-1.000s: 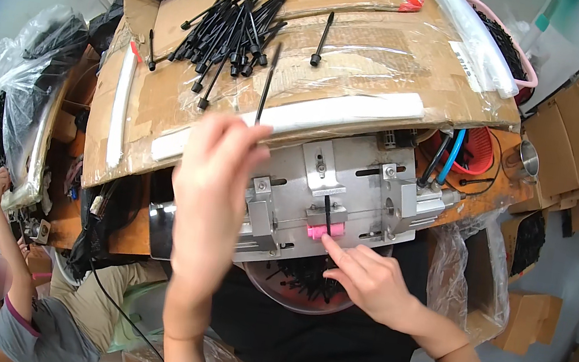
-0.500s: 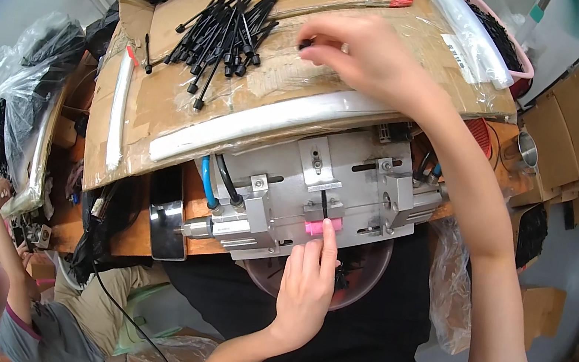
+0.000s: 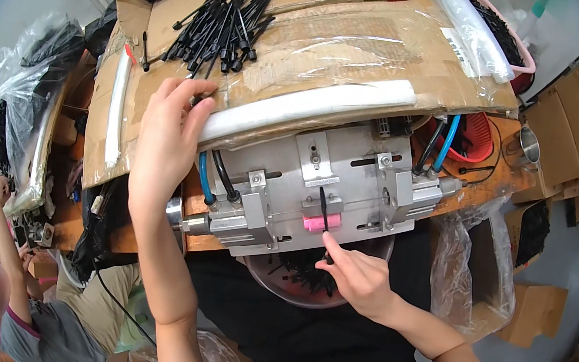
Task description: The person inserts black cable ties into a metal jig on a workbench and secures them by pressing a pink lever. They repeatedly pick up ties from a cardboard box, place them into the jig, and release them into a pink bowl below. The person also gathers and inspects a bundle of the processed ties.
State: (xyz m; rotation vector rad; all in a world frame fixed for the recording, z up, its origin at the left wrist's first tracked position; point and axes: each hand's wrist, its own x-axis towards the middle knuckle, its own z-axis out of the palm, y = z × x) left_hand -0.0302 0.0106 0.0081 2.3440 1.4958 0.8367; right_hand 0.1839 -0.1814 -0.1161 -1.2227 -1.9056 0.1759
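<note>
The left hand [image 3: 168, 134] has its grip pinched on a black knob-headed rod [image 3: 197, 100]; beyond that grip lies a rod pile [image 3: 228, 29] on cardboard [image 3: 324, 51]. The right hand [image 3: 362, 282] grips a second black rod [image 3: 325, 205], extending ahead of its grip across a pink block [image 3: 321, 222].

Wooden bench [image 3: 496, 183]: metal fixture [image 3: 346, 178], red basket [image 3: 487, 143]. Cardboard sheet [image 3: 369, 50]: black rods [image 3: 226, 29], white strip [image 3: 315, 106].
</note>
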